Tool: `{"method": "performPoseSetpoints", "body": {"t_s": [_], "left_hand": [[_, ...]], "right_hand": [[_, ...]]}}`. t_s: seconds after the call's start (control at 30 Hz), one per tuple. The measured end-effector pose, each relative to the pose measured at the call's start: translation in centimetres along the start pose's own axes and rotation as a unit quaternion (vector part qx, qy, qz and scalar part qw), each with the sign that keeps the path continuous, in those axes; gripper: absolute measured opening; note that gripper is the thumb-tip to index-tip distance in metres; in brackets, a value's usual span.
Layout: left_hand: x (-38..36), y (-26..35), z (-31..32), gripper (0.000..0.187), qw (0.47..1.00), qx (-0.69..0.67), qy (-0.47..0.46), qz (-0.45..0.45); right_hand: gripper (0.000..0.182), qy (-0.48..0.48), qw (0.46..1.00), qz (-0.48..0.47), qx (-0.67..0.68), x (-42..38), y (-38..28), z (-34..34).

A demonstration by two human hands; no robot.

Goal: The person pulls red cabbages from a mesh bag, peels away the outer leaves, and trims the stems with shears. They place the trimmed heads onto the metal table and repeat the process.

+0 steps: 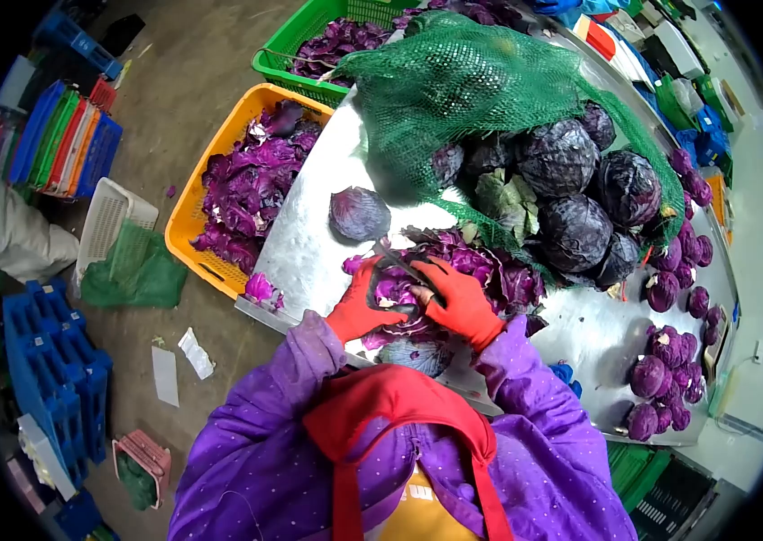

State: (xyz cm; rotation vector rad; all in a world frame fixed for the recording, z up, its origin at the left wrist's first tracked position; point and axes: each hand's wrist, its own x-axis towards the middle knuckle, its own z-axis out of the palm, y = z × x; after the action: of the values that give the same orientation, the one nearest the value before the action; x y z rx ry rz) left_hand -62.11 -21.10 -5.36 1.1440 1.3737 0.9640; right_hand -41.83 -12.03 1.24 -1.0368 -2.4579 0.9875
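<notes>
My left hand (362, 305), in a red-orange glove with dark finger areas, curves around the left side of a partly peeled purple cabbage (393, 291). On the other side, my right hand (463, 302), gloved the same way, grips a dark, thin tool that looks like a knife (404, 262), slanting over the cabbage. Loose purple leaves (481, 263) lie just beyond and to the right. A whole dark cabbage (359, 215) rests on the metal table (296, 225) past my left hand. Close to my body lies another dull cabbage (416, 356).
A green net bag (463, 81) spills dark cabbages (558, 159) at the back. Peeled cabbages (666, 374) are grouped on the right. An orange crate (185, 203) and a green crate (275, 45), both holding leaves, stand along the table's left edge.
</notes>
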Motion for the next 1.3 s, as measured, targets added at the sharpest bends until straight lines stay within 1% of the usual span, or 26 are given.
{"method": "performPoseSetpoints", "body": {"t_s": [0.07,0.1,0.13,0.17,0.23,0.27,0.33,0.37,0.4,0.43,0.5,0.53,0.63,0.67,0.7,0.77,0.8,0.9,0.93,0.97,1.03,1.07,1.17,1.2,1.3], "left_hand": [[0.5,-0.3,0.0,0.107,0.999,-0.032,-0.011,0.011],[0.6,-0.4,0.2,0.106,0.999,-0.048,-0.019,0.016],[0.4,-0.4,0.1,0.106,0.998,-0.043,-0.026,0.037],[0.4,-0.7,0.3,0.107,0.996,-0.071,-0.024,0.044],[0.3,-0.8,0.3,0.108,0.991,-0.121,-0.022,0.061],[-0.2,-0.9,0.1,0.106,0.991,-0.13,-0.012,0.031],[-0.7,-0.8,0.1,0.104,0.988,-0.143,-0.03,0.044],[-0.8,-0.7,0.0,0.103,0.987,-0.149,-0.037,0.051],[-1.1,-0.2,-0.3,0.097,0.991,-0.102,-0.021,0.084],[-1.5,-0.1,-0.8,0.095,0.995,-0.054,-0.006,0.086],[-2.2,-0.2,-1.4,0.091,0.995,0.04,0.022,0.089],[-2.0,0.6,-0.6,0.086,0.995,0.012,0.064,0.075],[-0.7,4.0,1.4,0.082,0.986,0.063,0.146,0.047],[-0.6,3.1,2.0,0.081,0.975,0.15,0.161,0.034],[-0.6,3.2,2.0,0.082,0.979,0.128,0.157,0.036],[-0.8,3.2,1.5,0.083,0.985,0.086,0.148,0.036],[-0.8,2.7,1.4,0.085,0.983,0.083,0.148,0.067],[-0.6,2.1,1.4,0.085,0.986,0.063,0.133,0.079],[-0.6,2.5,1.5,0.079,0.985,0.049,0.145,0.079],[-0.5,2.8,1.4,0.076,0.987,0.036,0.143,0.065],[-0.2,3.3,1.0,0.071,0.989,0.012,0.139,0.04],[-0.1,1.5,0.7,0.063,0.989,0.004,0.144,0.032],[-0.7,0.4,0.5,0.061,0.983,0.036,0.163,0.08],[-1.0,1.2,0.5,0.055,0.984,0.04,0.159,0.074],[-3.6,1.3,-0.2,0.053,0.98,0.052,0.139,0.134]], "right_hand": [[0.044,0.021,1.0,0.001,-0.01,0.5,0.8,0.5],[0.039,0.108,0.994,-0.008,0.001,1.0,1.8,1.6],[0.038,0.113,0.992,0.045,-0.019,1.7,3.5,2.3],[0.036,0.119,0.987,0.096,-0.04,2.4,4.8,2.7],[0.037,0.105,0.988,0.102,-0.057,3.3,4.9,3.0],[0.038,0.103,0.987,0.107,-0.054,3.2,5.1,3.2],[0.04,0.094,0.985,0.131,-0.056,3.1,5.3,3.2],[0.039,0.11,0.986,0.122,-0.034,3.1,5.5,3.1],[0.037,0.125,0.986,0.114,-0.01,2.7,5.4,3.2],[0.035,0.139,0.985,0.104,0.015,2.6,5.2,3.2],[0.033,0.124,0.984,0.119,0.045,2.2,4.2,2.4],[0.031,0.115,0.983,0.129,0.059,1.9,3.4,1.7],[0.029,0.133,0.986,0.086,0.048,1.5,0.7,1.6],[0.033,0.122,0.985,0.09,0.082,1.5,0.2,1.7],[0.041,0.12,0.986,0.095,0.064,1.2,-0.8,1.3],[0.052,0.088,0.988,0.115,0.046,0.3,-0.1,2.3],[0.057,0.037,0.983,0.162,0.081,0.1,0.5,2.4],[0.054,0.065,0.984,0.161,0.048,-0.2,1.3,3.4],[0.048,0.094,0.984,0.145,0.034,0.2,1.6,3.7],[0.043,0.099,0.985,0.141,0.007,0.8,2.0,3.8],[0.039,0.098,0.988,0.123,-0.013,2.0,1.9,3.7],[0.039,0.075,0.989,0.128,-0.011,2.4,1.8,3.5],[0.039,0.072,0.987,0.143,-0.034,3.0,1.9,4.1],[0.042,0.07,0.986,0.149,-0.041,3.2,1.9,4.1],[0.042,0.047,0.978,0.184,-0.082,3.7,2.5,3.7]]}}
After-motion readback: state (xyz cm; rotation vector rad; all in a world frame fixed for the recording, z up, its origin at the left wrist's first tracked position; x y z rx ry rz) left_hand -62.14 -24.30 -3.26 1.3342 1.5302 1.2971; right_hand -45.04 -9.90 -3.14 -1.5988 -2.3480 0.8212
